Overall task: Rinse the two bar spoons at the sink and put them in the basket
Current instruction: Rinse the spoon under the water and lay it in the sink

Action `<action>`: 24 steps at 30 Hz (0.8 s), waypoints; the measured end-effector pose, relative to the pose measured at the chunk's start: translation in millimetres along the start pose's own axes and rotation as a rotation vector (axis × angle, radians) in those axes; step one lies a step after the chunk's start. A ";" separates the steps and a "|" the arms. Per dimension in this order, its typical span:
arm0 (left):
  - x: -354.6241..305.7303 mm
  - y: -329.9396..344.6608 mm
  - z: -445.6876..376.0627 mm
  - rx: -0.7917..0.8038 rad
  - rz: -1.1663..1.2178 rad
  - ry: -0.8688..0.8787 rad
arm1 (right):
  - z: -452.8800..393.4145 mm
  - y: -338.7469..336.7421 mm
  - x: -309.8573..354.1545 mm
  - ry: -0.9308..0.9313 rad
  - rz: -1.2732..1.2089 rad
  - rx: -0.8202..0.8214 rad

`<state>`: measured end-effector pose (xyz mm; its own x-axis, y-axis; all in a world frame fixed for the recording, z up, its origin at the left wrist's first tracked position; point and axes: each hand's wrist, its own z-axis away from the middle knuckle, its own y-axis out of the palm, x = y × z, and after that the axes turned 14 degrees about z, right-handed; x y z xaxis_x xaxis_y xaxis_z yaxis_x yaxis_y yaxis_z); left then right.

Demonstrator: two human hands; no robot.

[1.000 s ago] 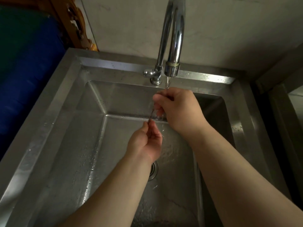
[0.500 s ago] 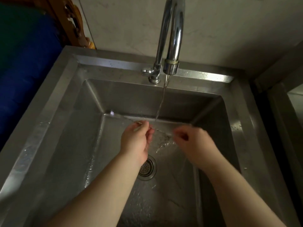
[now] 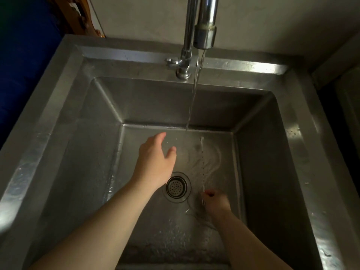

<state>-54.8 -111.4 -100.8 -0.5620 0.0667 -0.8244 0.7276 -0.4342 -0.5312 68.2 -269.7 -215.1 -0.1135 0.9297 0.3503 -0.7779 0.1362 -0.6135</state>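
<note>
1. Here the right hand (image 3: 215, 201) seemingly pinches one bar spoon (image 3: 202, 162) by its near end.
2. Its long axis runs away toward the stream (image 3: 191, 106).
3. Left hand (image 3: 155, 162) spread, empty, just beside it.

Sink (image 3: 303, 145): brushed stainless steel, dull satin sheen, wet and water-spotted along the rim and floor. Faucet (image 3: 204, 22): polished chrome-like metal, mirror-glossy. Drain strainer (image 3: 176, 187): perforated metal, shiny rim. Bar spoon (image 3: 202, 164): thin bright metal with a twisted, ridged stem, pinched at its near end by the right hand (image 3: 215, 203). Wall (image 3: 136, 16): smooth, pale, matt. Carved wood (image 3: 78, 14) at upper left: glossy brown finish.
</note>
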 end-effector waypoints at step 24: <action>36.9 -62.8 28.3 -0.007 -0.618 0.231 | -27.5 38.9 -31.5 0.032 0.236 -0.113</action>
<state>-132.3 -107.2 -92.3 -0.7789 0.4930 -0.3877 0.3007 -0.2488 -0.9207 58.5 -284.3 -269.5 -0.2623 0.9505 0.1666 -0.6582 -0.0499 -0.7512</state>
